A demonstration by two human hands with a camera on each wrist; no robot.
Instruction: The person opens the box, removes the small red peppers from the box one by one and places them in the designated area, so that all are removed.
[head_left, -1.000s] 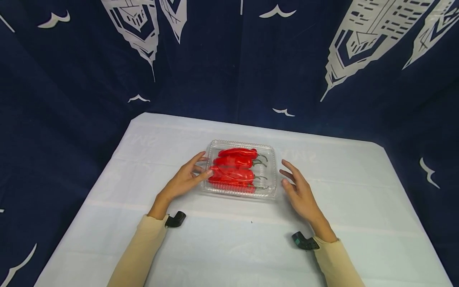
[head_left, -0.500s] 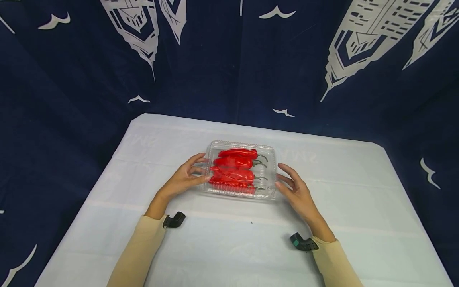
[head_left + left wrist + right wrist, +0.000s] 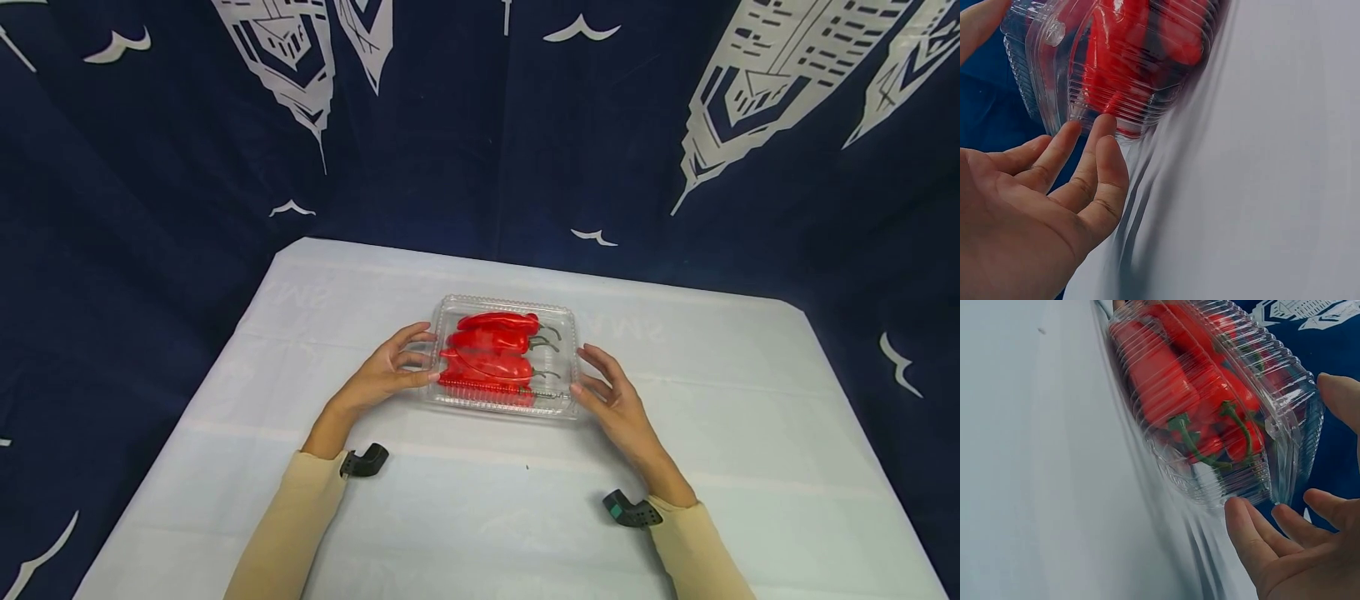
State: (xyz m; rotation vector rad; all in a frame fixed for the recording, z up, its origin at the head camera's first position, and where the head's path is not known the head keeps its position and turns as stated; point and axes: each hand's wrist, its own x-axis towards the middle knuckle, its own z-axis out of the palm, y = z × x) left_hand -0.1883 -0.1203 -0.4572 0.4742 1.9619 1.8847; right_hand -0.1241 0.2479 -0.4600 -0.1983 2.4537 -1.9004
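Observation:
A clear plastic clamshell box (image 3: pixel 510 302) lies shut on the white table, with several red peppers (image 3: pixel 491 340) inside, their green stems pointing right in the head view. My left hand (image 3: pixel 378 375) is at the box's left end. In the left wrist view its fingertips touch the ribbed end wall, and the thumb is partly in view near the lid. My right hand (image 3: pixel 622 408) is at the opposite end. Its fingers (image 3: pixel 1244 534) are loosely bent, with the tips at the lower corner of the box, and the thumb lies near the lid's rim. Neither hand wraps round the box.
The white tablecloth (image 3: pixel 450 517) spreads around the box on every side. Behind the table hangs a dark blue curtain (image 3: pixel 450 167) with white building and bird prints. Both wrists carry a black camera band (image 3: pixel 365 460).
The right hand has moved left, from apart from the box to its right end. My left thumb has slid slightly back toward the left edge. The box has stayed in place.

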